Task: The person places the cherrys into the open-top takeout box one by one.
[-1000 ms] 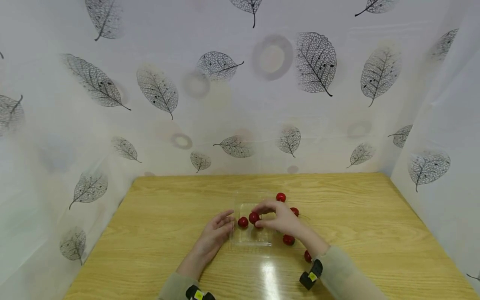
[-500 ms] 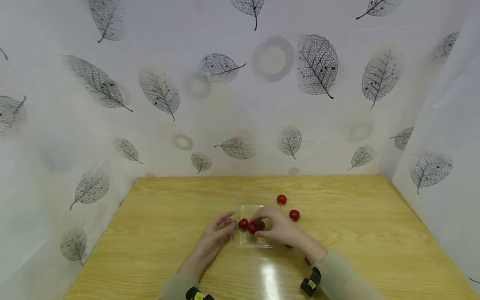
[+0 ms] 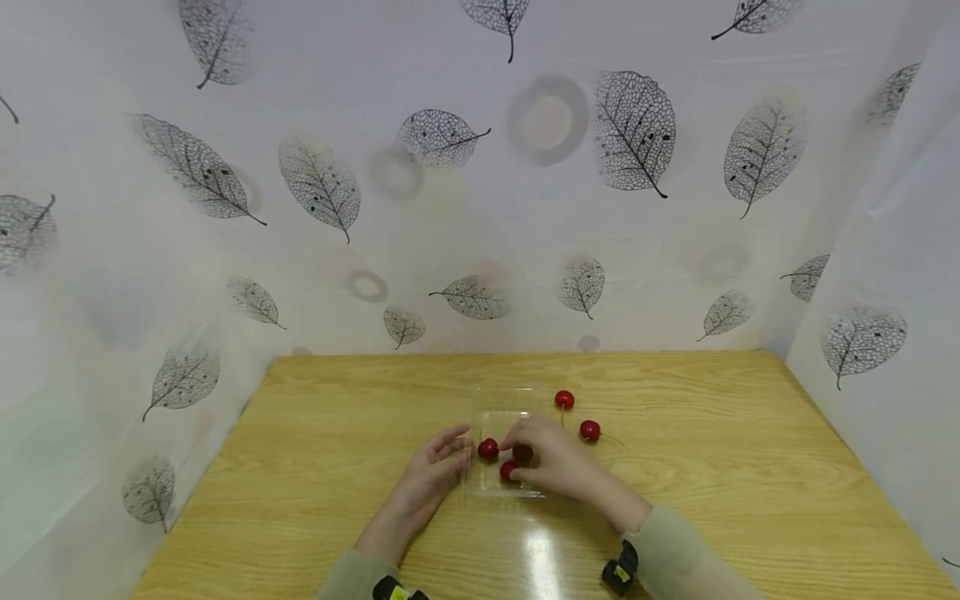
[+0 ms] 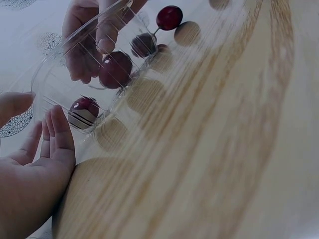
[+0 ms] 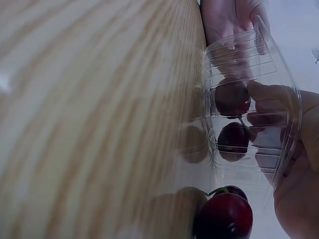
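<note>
The right hand (image 3: 551, 462) has dipped lower into the clear plastic box (image 3: 501, 483), fingers curled around a round red cherry (image 3: 509, 470). The left hand (image 3: 435, 467), fingers straight, touches the box's side. If it slips, the light box may slide and the cherry roll away.

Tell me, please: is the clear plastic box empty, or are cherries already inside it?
Not empty. The clear plastic box holds at least two cherries, seen through its wall in both wrist views. Two more cherries lie outside on the table.

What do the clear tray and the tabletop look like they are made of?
The tray: probably thin moulded plastic, glossy, since the cherries and fingers show through its ribbed walls. The tabletop: wood or a wood-look laminate, I cannot tell which; pale yellow grain with a smooth sheen that mirrors a light patch.
</note>
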Demonstrator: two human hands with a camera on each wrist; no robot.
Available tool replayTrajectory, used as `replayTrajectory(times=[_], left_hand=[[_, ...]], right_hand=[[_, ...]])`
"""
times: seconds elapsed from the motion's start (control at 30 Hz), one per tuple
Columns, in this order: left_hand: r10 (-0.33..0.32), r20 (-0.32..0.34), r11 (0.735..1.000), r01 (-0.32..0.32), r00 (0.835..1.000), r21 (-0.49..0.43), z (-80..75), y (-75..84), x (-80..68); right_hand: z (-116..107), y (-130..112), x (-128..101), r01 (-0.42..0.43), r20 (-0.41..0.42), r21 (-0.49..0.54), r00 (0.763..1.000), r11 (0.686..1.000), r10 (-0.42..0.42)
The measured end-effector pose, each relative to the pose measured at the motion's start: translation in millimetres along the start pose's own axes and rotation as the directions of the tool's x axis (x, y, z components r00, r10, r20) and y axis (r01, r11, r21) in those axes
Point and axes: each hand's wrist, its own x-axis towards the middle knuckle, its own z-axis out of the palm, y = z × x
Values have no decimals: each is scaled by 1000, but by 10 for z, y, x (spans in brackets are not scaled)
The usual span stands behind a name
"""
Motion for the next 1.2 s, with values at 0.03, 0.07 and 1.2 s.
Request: replayTrajectory(times=[0.03, 0.07, 1.2], left_hand=[[0, 0, 1000, 0, 1000, 0, 0, -1, -1], [-1, 1, 1000, 1, 1000, 0, -1, -1, -2], [2, -2, 1000, -2, 1000, -15, 19, 12, -20]], right_hand=[[-4, -3, -1, -7, 5, 8, 1000, 1000, 7], [-6, -4, -1, -16, 9, 15, 1000, 1000, 16], [-553, 300, -82, -199, -164, 278, 954, 940, 251]])
